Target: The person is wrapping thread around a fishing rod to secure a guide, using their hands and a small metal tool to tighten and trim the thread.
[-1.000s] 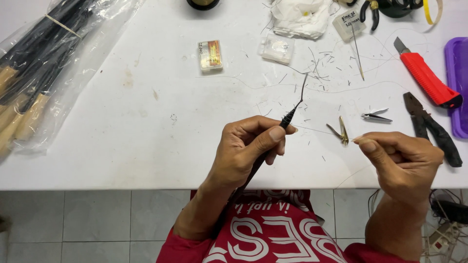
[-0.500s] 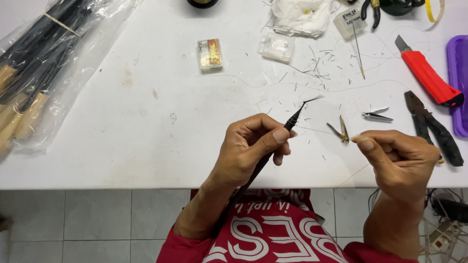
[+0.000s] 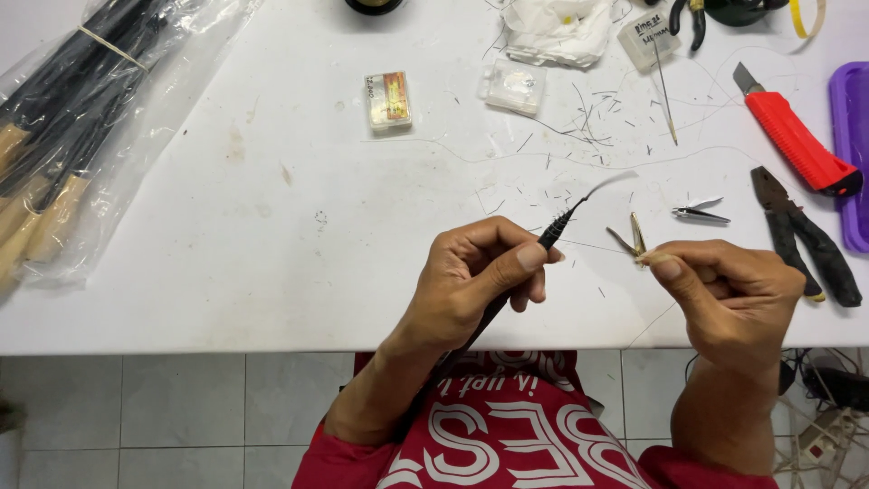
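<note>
Thin black rod (image 3: 550,237) — pinched in left hand (image 3: 475,281), tip rightward

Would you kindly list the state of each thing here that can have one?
left hand: closed on the thin black rod
right hand: pinching a fine thread
red utility knife: blade out
black pliers: shut, lying flat
small nail clipper: lever raised
clear plastic bag of black rods: lying flat

Clear plastic bag (image 3: 136,109) far left; small orange-labelled packet (image 3: 387,100) centre; 2 clear boxes (image 3: 514,86) beyond.
</note>
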